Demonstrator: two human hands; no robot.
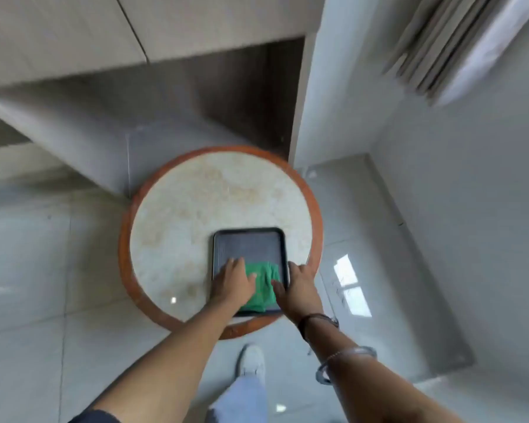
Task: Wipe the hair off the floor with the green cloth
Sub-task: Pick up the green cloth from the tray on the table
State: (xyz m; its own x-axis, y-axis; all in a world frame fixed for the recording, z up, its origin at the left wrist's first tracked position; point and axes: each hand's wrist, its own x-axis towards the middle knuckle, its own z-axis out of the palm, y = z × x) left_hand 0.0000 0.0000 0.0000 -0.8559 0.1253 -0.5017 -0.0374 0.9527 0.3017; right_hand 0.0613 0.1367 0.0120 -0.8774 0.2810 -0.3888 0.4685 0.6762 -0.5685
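As both arms reached forward from the lower edge of the frame, the left hand [233, 280] lay flat with fingers spread on the left part of the green cloth [261, 285], and the right hand [298, 285] rested at the right rim of the dark tray [248, 239], its thumb touching the cloth's right edge. Neither hand was clenched; whether either had actually gripped the cloth could not be told from this view. The cloth lay crumpled in the near half of the tray, just below centre of the frame, while the far half of the tray showed bare. The tray sat on the near right part of a round bench [196, 203] with a pale speckled top and an orange-brown rim. A dark band and a thin bracelet [342, 360] circled the right wrist and forearm at lower right. Below the bench, at bottom centre, a white shoe [252, 360] and a light trouser leg stood on the pale tiled floor [43, 270]. Bright window reflections marked the floor at right of the bench. A dark recess under a pale counter filled the upper centre, and a white wall occupied the right side. Hair on the floor could not be made out at this blur
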